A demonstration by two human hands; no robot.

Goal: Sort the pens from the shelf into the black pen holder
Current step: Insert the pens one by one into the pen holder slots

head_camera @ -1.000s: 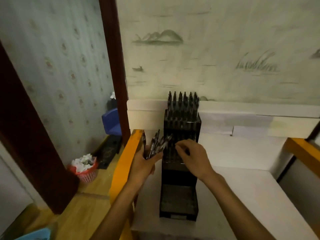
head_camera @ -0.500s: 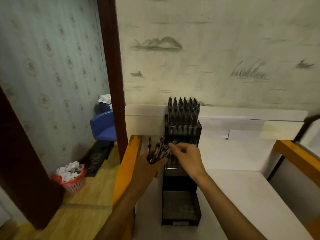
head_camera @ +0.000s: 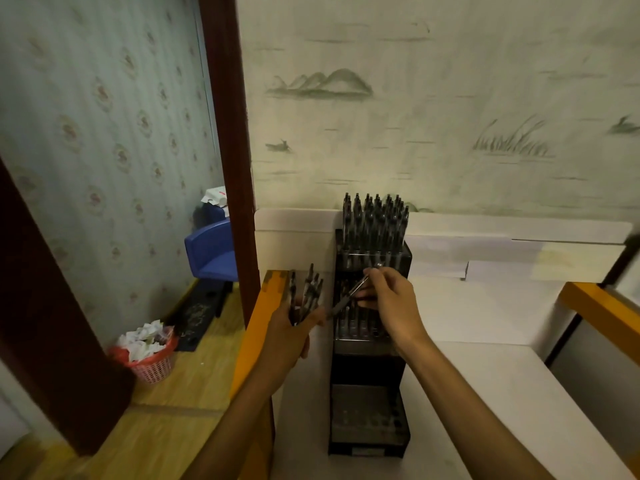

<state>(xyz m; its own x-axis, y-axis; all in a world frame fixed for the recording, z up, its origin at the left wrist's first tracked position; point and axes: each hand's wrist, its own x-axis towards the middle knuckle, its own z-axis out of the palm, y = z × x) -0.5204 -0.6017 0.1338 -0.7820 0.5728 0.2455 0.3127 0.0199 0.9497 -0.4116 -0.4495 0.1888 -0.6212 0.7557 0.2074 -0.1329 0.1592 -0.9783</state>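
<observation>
Several spare pens (head_camera: 306,292) fan upright in left hand (head_camera: 289,332), gripped as ready stock. Right hand (head_camera: 389,299) pinches one pen (head_camera: 349,296), angled toward the black pen holder (head_camera: 369,358), likely for slotting.

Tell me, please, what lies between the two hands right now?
In the head view, a single pen spans the gap from the right hand toward the left hand, which holds a bundle of pens.

Pen holder (head_camera: 370,403) stands on shelf (head_camera: 519,393), back vs wall. Left hand (head_camera: 289,332) w/ pen bunch (head_camera: 306,289) just left of it. Right hand (head_camera: 391,299) w/ one pen (head_camera: 349,297) over its middle tier.
</observation>
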